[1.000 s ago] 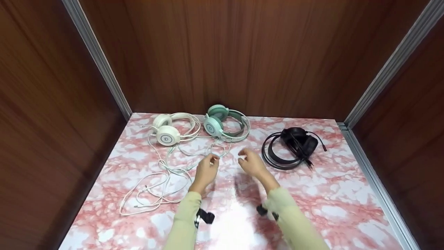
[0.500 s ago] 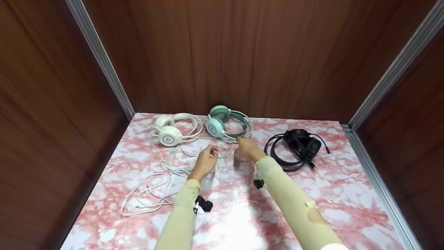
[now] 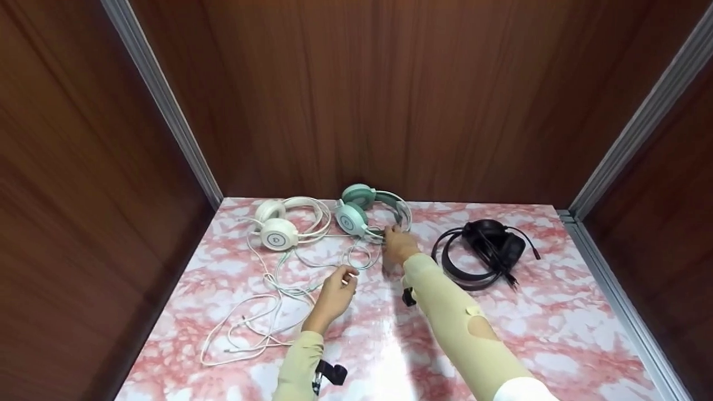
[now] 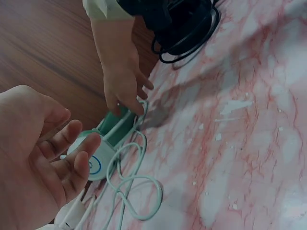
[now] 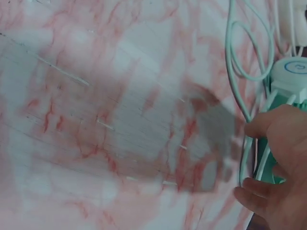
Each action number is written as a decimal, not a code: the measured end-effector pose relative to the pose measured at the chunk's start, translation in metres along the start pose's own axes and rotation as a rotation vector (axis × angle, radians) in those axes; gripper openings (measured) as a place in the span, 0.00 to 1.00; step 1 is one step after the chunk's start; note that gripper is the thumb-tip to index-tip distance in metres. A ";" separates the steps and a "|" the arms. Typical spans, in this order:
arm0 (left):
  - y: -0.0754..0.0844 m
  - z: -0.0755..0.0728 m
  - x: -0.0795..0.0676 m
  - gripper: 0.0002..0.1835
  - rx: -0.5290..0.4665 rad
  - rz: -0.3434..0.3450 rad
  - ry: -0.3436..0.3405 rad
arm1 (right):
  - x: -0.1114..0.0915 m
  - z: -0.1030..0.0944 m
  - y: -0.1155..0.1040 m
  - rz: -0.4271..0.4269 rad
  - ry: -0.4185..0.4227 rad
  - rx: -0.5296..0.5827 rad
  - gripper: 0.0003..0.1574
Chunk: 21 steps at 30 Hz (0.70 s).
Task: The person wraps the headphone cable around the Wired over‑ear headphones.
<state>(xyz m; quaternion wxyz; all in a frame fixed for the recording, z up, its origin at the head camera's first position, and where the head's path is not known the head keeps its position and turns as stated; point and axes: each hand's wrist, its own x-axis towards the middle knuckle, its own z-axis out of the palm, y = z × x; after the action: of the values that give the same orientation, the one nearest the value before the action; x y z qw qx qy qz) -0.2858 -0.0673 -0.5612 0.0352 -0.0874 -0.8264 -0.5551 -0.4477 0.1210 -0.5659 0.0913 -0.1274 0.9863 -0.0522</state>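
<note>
A mint-green headset (image 3: 352, 219) lies near the back wall, earcups to the left. My right hand (image 3: 399, 245) is at the near side of its headband, thumb and fingers around the band. In the right wrist view this hand (image 5: 283, 163) overlaps the green band, and part of its fingers is hidden. My left hand (image 3: 336, 292) hovers over the table in front of the headset's cable, fingers loosely bent and holding nothing; in the left wrist view its palm (image 4: 33, 163) shows bare. To the left sits a white headset (image 3: 279, 234).
A black headset (image 3: 487, 239) with its cable bundled lies at the right. Tangled pale cables (image 3: 273, 312) spread over the left of the marbled table (image 3: 535, 340). Brown wood-grain walls (image 3: 356, 100) stand at the back and both sides.
My right hand has reached forward to the green headset's headband. The left hand stays in front of the cables with little change. The headsets lie as before; the head view has tilted slightly.
</note>
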 end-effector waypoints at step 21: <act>0.014 -0.004 -0.037 0.11 -0.051 0.068 -0.125 | -0.027 0.009 -0.013 -0.363 0.155 -0.034 0.11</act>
<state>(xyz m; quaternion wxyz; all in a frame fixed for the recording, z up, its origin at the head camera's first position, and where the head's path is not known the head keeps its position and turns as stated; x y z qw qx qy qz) -0.2467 -0.0698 -0.5524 0.0002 -0.1508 -0.8090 -0.5681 -0.4174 0.1145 -0.5683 0.0021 -0.3003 0.9519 -0.0608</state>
